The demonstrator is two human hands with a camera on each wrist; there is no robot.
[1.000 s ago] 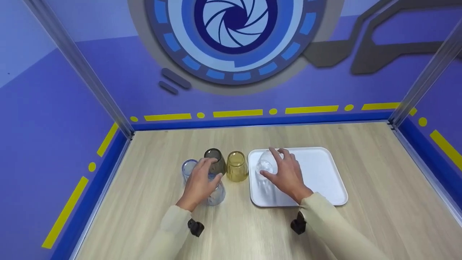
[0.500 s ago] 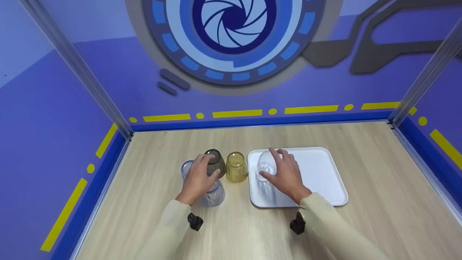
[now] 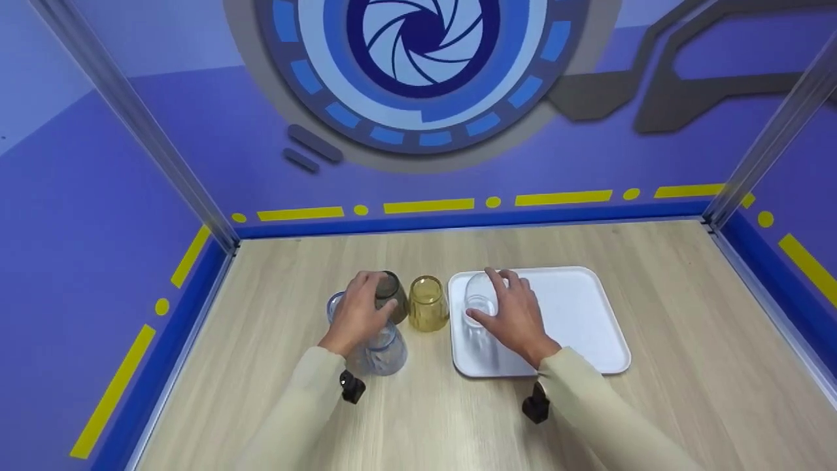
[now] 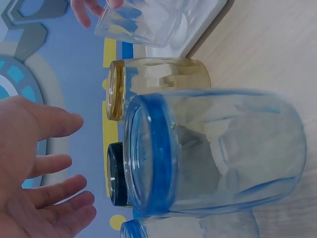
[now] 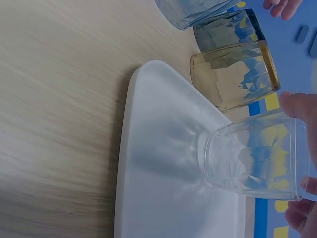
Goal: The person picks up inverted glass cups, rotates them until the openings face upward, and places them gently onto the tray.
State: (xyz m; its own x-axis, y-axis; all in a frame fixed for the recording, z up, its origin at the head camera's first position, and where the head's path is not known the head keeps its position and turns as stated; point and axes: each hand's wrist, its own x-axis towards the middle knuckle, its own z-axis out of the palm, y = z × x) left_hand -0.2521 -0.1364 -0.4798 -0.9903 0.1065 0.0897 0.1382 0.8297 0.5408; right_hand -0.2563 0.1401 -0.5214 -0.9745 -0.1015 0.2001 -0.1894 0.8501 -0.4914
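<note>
My right hand [image 3: 516, 314] grips a clear drinking glass [image 5: 252, 156] near its rim, thumb on one side and fingers on the other. That glass stands upright on the left part of a white tray [image 3: 582, 320]. My left hand [image 3: 356, 311] hovers over a group of upturned glasses, its fingers loosely bent and apart from the glass bases in the left wrist view. Nearest to it are a light-blue glass [image 4: 223, 153], a dark grey glass [image 3: 394, 307] and a second blue glass [image 4: 198, 227], partly hidden behind the hand in the head view.
An upturned amber glass [image 3: 428, 304] stands between the dark grey glass and the tray's left edge. The light wood table [image 3: 451, 425] is bounded by blue-purple panels [image 3: 418, 176] at the back and sides, with metal posts [image 3: 771, 124] at the corners.
My left hand has moved forward and slightly left over the glasses, uncovering more of the nearer blue one. The right hand with the clear glass has barely moved.
</note>
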